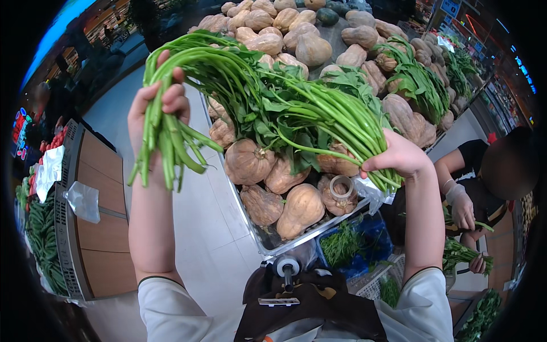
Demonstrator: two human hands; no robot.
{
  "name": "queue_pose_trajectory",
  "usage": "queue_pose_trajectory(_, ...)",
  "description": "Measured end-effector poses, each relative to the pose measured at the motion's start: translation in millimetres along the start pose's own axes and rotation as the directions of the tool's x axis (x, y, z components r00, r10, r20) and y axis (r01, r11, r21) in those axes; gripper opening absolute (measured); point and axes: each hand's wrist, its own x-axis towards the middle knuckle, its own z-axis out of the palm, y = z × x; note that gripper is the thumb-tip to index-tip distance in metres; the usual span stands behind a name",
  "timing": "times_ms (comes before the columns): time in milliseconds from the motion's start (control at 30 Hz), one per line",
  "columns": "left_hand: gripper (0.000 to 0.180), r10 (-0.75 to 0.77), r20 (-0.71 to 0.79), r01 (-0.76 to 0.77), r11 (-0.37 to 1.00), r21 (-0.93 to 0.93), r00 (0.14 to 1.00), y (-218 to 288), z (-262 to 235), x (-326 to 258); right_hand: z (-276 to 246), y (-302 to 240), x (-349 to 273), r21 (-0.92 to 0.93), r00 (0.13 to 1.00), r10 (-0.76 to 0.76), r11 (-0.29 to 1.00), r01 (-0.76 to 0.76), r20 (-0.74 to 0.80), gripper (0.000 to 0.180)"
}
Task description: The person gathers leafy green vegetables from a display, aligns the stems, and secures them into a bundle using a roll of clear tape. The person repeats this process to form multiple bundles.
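A long bundle of leafy green stalks is held up in front of me, above a stand of tan pumpkins. My left hand grips the stem ends at the left, with cut stalk tips hanging below the fist. My right hand grips the other end of the stalks at the right, where they bunch together. The leaves spread out in the middle between both hands. A roll of clear tape lies on a pumpkin just below my right hand.
A steel-rimmed stand holds several tan pumpkins and more greens. Left is a wooden counter with green beans and a plastic bag. A person in gloves handles greens at the right. A blue crate of herbs sits below.
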Motion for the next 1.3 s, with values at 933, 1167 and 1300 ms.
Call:
queue_pose_trajectory(933,0.056,-0.325,-0.273,0.418,0.797,0.437,0.905,-134.0,29.2,-52.9,39.1,-21.9,22.6,0.341,0.915,-0.291,0.861,0.378,-0.281,0.036)
queue_pose_trajectory(1167,0.047,-0.418,-0.536,0.576,0.8,0.166,0.734,-187.6,-20.1,-112.7,74.5,64.9,15.8,0.407,0.99,0.097,0.912,-0.046,-0.105,0.026)
queue_pose_trajectory(1300,0.032,-0.536,-0.514,0.653,0.755,0.063,0.67,-183.5,-29.0,-122.4,88.9,76.2,12.0,0.338,0.981,0.073,0.941,-0.009,-0.178,0.022)
